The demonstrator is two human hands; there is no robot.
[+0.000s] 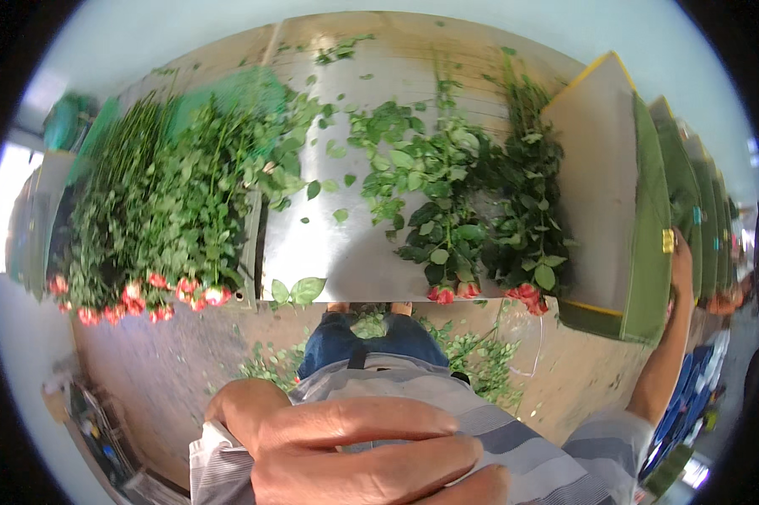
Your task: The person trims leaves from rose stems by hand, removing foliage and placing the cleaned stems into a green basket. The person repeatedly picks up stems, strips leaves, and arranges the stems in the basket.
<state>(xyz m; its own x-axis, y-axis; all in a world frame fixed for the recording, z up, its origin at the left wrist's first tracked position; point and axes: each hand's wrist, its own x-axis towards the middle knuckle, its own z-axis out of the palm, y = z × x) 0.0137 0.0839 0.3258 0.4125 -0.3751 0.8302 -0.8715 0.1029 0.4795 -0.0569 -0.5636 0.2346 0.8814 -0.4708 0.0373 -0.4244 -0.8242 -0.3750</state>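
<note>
My left hand (366, 451) is raised close to the camera, over my striped shirt, with fingers slightly apart and nothing seen in it. At the right my other arm reaches out, and my right hand (681, 252) is at the far side of a green fabric-covered panel (647, 252); its fingers are mostly hidden. Red-pink roses (193, 293) with long leafy stems lie in a thick bundle on the left of the metal table (310, 246), blooms at the near edge. More roses (442, 293) lie on the right side, beside the panel. Loose leaves (306, 290) are scattered between the two groups.
Cut leaves and stems (486, 360) litter the floor around my legs. Green netting (228, 101) lies by the left bundle. Several more green panels (679, 151) stand in a row at the right. A rack or crate with small items (101, 442) is at lower left.
</note>
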